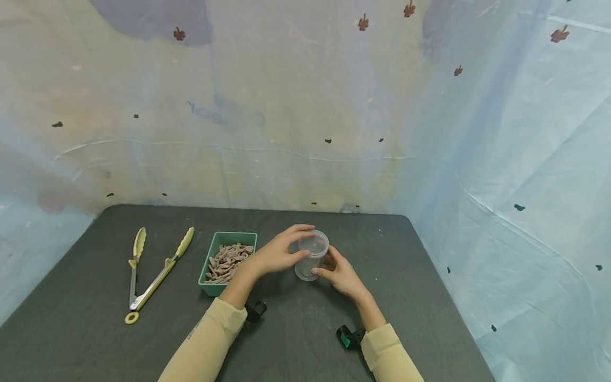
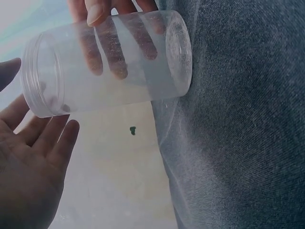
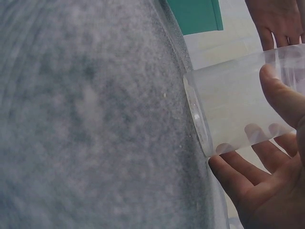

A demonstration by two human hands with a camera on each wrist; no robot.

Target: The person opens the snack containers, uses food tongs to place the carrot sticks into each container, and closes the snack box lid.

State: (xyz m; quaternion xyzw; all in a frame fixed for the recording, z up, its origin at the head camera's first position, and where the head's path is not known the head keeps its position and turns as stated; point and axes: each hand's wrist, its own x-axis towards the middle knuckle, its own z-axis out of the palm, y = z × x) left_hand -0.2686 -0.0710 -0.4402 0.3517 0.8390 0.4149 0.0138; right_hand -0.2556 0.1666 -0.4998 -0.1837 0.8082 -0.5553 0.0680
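Observation:
A clear plastic jar [image 1: 307, 269] stands upright on the dark table, with a lid [image 1: 313, 244] at its top. My left hand [image 1: 279, 253] has its thumb and fingers around the lid end from the left. From the right, my right hand [image 1: 341, 275] holds the jar's body between thumb and fingers. In the left wrist view the jar [image 2: 114, 62] looks see-through, with my left hand [image 2: 33, 162] at the lid end. The right wrist view shows my right hand [image 3: 271, 176] around the jar [image 3: 233, 100], whose base touches the table.
Left of the jar, a green tray [image 1: 214, 289] holds many brownish strips [image 1: 228, 263]. Yellow-handled tongs [image 1: 155, 284] lie spread apart at the far left of the table [image 1: 296, 339]. Plastic sheeting [image 1: 267, 106] hangs behind and at the sides.

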